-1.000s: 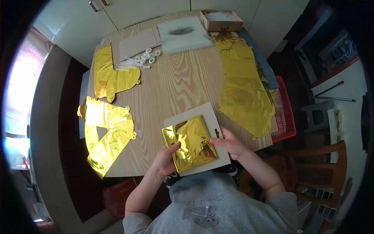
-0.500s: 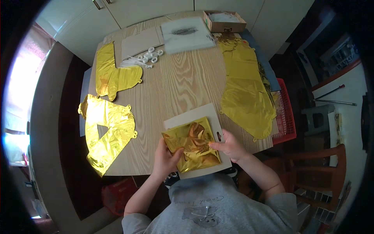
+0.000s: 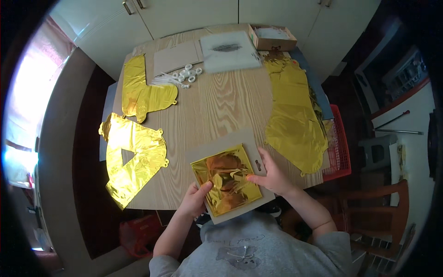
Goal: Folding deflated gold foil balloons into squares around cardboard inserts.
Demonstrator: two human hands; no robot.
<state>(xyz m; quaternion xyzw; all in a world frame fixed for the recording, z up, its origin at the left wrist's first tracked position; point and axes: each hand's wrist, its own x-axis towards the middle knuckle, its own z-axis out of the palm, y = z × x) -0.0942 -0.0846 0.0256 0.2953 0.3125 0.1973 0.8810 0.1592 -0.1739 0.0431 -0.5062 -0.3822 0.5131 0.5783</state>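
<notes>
A folded gold foil balloon lies on a pale cardboard backing card with a hang hole at its right edge. Both hands hold this bundle tilted at the table's front edge, close to my body. My left hand grips its left side, thumb pressed on the foil and fingers under the card. On the right edge, my right hand has its thumb on the foil beside the hang hole, the other fingers mostly hidden behind the card. Creases and reflections cross the middle of the foil.
Flat gold foil balloons lie at the left, near left and right. Behind are white rings, thin white sticks, a cardboard sheet, a translucent bag and an open box. A red basket stands right.
The whole view has shifted slightly. The card and folded foil have turned a little in my hands, and my left thumb has shifted on the foil. Both hands keep their hold.
</notes>
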